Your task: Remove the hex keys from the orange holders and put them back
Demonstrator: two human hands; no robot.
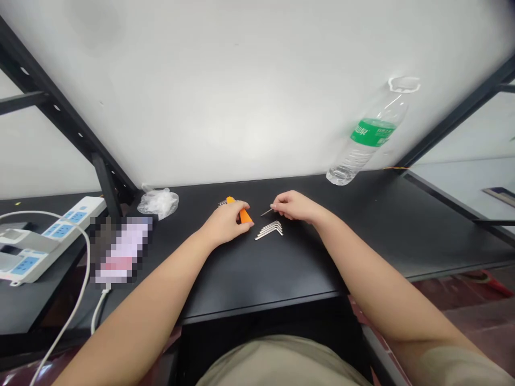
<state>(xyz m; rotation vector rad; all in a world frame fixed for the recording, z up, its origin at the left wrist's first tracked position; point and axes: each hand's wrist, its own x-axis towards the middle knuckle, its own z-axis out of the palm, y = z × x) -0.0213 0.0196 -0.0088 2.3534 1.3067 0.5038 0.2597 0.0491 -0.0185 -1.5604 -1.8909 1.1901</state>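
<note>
My left hand (pixel 226 221) is closed around an orange hex key holder (pixel 244 216), with its thumb and fingers on either side of it. A few thin metal keys (pixel 222 203) poke out past the holder's far left side. In my right hand (pixel 295 206), a single slim metal hex key (pixel 266 212) is pinched between thumb and fingertips, its free end pointing left toward the holder. Between and just below both hands, several L-shaped hex keys (pixel 270 229) lie nested in a row on the black table (pixel 257 279).
A clear bottle (pixel 372 132) with a green label leans at the wall, back right. Crumpled clear plastic (pixel 159 202) lies back left. Further left are a blurred-out phone (pixel 123 251) on a white cable (pixel 86 257) and a white power strip (pixel 60 236).
</note>
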